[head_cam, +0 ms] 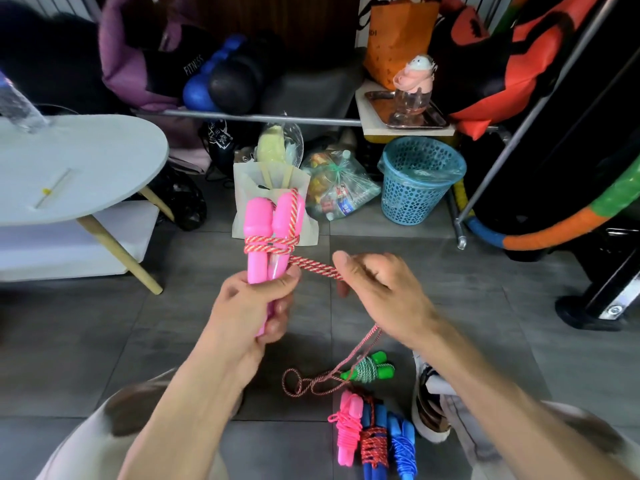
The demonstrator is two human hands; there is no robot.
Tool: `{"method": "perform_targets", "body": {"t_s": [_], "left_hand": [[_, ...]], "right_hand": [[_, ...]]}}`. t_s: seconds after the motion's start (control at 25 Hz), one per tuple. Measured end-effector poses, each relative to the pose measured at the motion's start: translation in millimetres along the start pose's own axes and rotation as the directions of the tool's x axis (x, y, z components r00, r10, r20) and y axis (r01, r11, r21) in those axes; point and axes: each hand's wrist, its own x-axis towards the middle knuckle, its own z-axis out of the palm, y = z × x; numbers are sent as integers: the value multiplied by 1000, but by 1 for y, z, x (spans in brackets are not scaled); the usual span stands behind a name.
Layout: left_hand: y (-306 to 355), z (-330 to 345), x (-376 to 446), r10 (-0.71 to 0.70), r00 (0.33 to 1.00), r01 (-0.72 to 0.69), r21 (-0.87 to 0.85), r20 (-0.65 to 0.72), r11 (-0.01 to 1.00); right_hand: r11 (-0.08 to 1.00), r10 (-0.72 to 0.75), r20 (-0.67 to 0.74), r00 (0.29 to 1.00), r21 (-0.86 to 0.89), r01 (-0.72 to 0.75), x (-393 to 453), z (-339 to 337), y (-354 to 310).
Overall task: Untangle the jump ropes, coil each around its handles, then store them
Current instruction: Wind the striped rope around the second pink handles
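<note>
Right now the left hand [252,299] grips the pink handles [270,233] low down, while the right hand [374,282] pinches the red-and-white braided rope [315,266] beside them. Light, limp cord, I'd judge; hold it taut near the wraps or it slackens.

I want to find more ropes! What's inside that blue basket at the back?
Only a clear plastic liner folded over the rim of the blue basket shows from here. Its meshed wall hides the bottom, so whether anything lies in it cannot be told. No rope shows there.
</note>
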Motion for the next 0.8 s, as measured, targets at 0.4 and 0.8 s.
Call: {"method": "perform_targets", "body": {"t_s": [0.4,0.8], "left_hand": [[-28,15,22,356,934,-171,883,4,437],[-39,33,6,-273,869,-367,908,412,200]], "right_hand": [[865,-79,294,953,-455,212,-24,-31,-15],[873,-35,276,960,-459,164,-8,-70,-4]]}}
